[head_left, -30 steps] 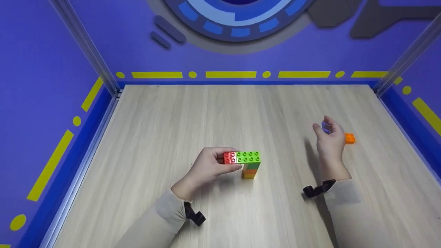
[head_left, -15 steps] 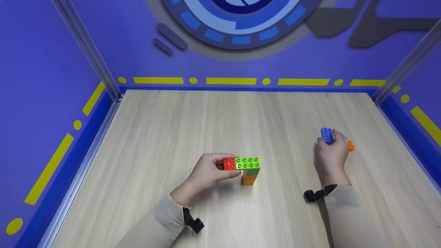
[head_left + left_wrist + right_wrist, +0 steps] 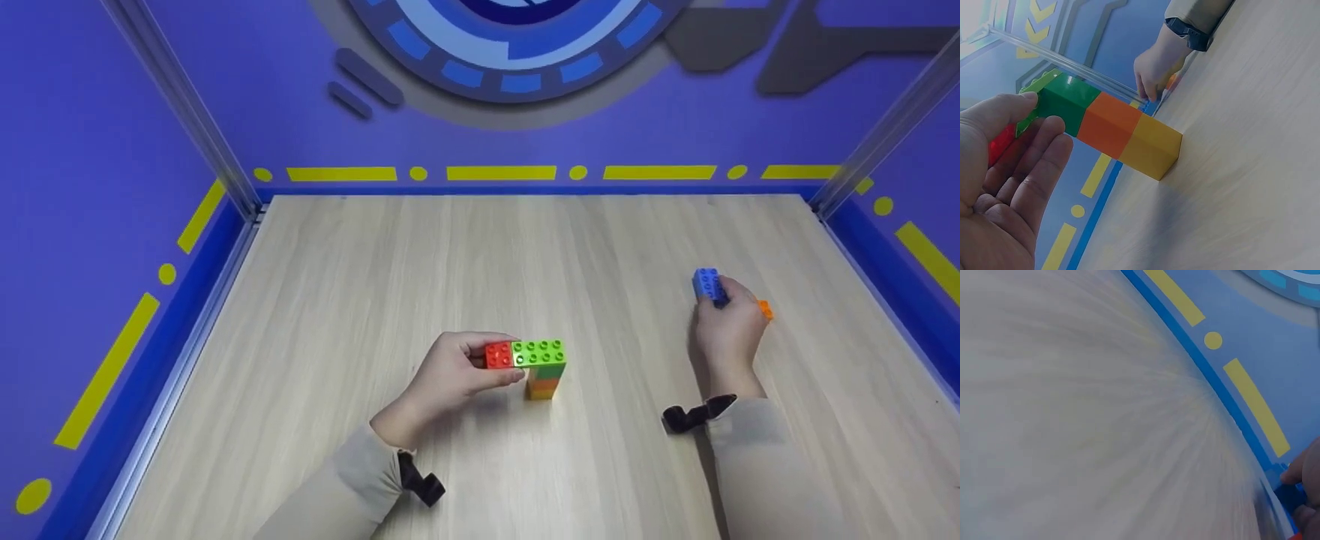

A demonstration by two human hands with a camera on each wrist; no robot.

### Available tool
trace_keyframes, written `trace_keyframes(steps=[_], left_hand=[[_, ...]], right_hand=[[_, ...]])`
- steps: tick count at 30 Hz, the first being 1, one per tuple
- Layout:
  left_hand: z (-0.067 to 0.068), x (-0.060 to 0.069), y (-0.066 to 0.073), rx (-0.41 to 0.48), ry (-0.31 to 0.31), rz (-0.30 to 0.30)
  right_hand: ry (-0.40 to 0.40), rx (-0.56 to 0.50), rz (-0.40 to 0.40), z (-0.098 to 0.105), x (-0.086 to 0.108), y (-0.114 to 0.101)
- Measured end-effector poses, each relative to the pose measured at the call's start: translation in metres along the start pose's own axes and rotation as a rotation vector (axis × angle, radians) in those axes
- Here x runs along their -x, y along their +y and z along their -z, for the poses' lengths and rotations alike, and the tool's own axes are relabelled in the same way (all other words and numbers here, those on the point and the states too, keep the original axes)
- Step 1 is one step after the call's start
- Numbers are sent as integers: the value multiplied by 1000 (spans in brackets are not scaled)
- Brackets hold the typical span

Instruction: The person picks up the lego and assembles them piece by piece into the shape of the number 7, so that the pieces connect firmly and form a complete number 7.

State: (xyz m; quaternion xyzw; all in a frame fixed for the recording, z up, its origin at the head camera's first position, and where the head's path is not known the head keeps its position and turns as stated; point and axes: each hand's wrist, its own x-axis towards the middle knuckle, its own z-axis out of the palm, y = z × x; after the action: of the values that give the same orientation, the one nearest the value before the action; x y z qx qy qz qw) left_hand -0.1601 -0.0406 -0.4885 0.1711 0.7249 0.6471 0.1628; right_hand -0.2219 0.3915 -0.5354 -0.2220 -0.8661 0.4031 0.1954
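My left hand [image 3: 454, 367] grips a red toy building brick [image 3: 499, 355] between thumb and fingers. That brick sits end to end with a light green brick [image 3: 538, 352], and the thumb reaches to the green one's near side. Under the light green brick stands a column: a dark green brick [image 3: 1068, 101], an orange brick [image 3: 1109, 125] and a yellow brick [image 3: 1151, 147], upright on the table. At the right, my right hand [image 3: 729, 330] pinches a blue brick [image 3: 706, 283]; in the right wrist view, fingers partly hide the blue brick [image 3: 1291, 496].
A loose orange brick [image 3: 765, 309] lies just right of my right hand, partly covered by it. The pale wooden table [image 3: 375, 262] is bounded by blue-purple panels [image 3: 480, 142] at the back and sides. Black wrist mounts [image 3: 697, 415] stick out from both sleeves.
My right hand has come down onto the blue brick, which its fingers mostly hid one second ago, and has closed on it. The left hand and the stack have stayed in place.
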Motion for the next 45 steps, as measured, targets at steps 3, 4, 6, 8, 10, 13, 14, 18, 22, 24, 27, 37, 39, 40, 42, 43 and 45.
trace_keyframes(steps=[3, 4, 6, 8, 10, 13, 14, 18, 22, 24, 27, 37, 39, 40, 42, 43, 45], left_hand=[[1, -1, 1, 7, -3, -4], [1, -2, 2, 8, -5, -6], [2, -3, 2, 6, -5, -1], [3, -3, 2, -5, -8, 6], [4, -3, 3, -16, -13, 13], [6, -3, 4, -32, -26, 14], [7, -4, 5, -38, -31, 14], [11, -5, 8, -87, -37, 27], [13, -6, 12, -146, -38, 43], [13, -7, 14, -165, -41, 45], [13, -7, 16, -178, -43, 43], [10, -5, 15, -163, -26, 32], [9, -5, 14, -158, -25, 32], [9, -5, 14, -154, -25, 32], [9, -6, 13, -148, -24, 30], [8, -6, 13, -144, -24, 30], [8, -7, 11, -135, -24, 31]], right_hand=[[34, -36, 35, 1, 1, -7], [38, -55, 38, 1, 2, -9], [14, -101, 20, 2, 5, -14], [-15, -151, 10, 4, 7, -21], [-50, -199, 10, 5, 11, -28], [-107, -249, 13, 6, 15, -42], [-133, -274, 4, 7, 16, -47], [-222, -367, -56, 8, 20, -69], [-254, -427, -24, 8, 28, -88], [-281, -449, 8, 7, 33, -95], [-338, -474, 37, 7, 45, -104], [-529, -482, 90, 3, 75, -118], [-575, -475, 99, 3, 80, -121], [-592, -473, 105, 3, 82, -123], [-624, -473, 117, 4, 85, -127], [-638, -475, 125, 4, 87, -129], [-658, -475, 138, 5, 91, -132]])
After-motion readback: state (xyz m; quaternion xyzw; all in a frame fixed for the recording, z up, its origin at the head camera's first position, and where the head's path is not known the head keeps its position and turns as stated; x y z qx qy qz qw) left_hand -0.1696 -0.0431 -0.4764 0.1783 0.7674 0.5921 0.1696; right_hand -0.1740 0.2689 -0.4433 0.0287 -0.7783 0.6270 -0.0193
